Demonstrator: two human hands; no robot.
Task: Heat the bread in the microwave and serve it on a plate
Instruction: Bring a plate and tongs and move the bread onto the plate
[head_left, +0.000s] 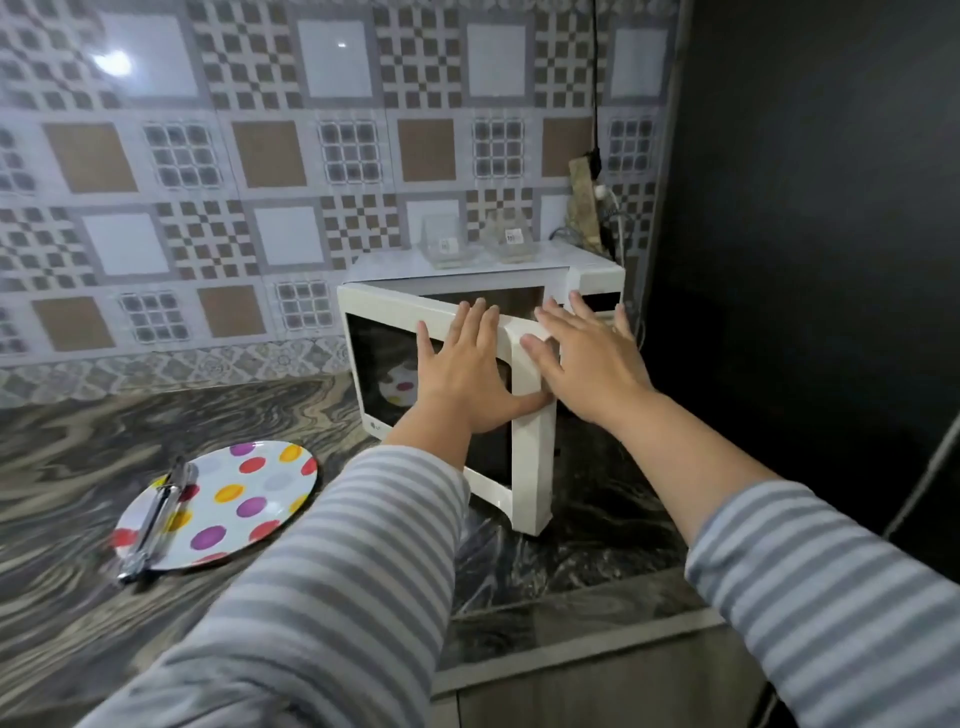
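Microwave (592, 275): we see the white oven at 1 o'clock on the bench (67, 467), against the tiled wall.
Door (530, 441): partly ajar, its free edge swung out toward us.
Left hand (462, 374): we lay it flat on the door's dark window; its fingers (475, 319) are spread and grip nothing, the thumb reaching the door's white edge strip.
Right hand (592, 364): at 1 o'clock, just right of the door's edge; fingers splayed wide and empty, the thumb touching the strip.
Plate (244, 499): polka-dotted, at 9 o'clock on the bench, well apart from the oven.
Tongs (156, 519): metal, lying across the plate's left rim.
Bread: we cannot see it; the window shows only a reflection of the dots.
Oven top: two clear containers (447, 244).
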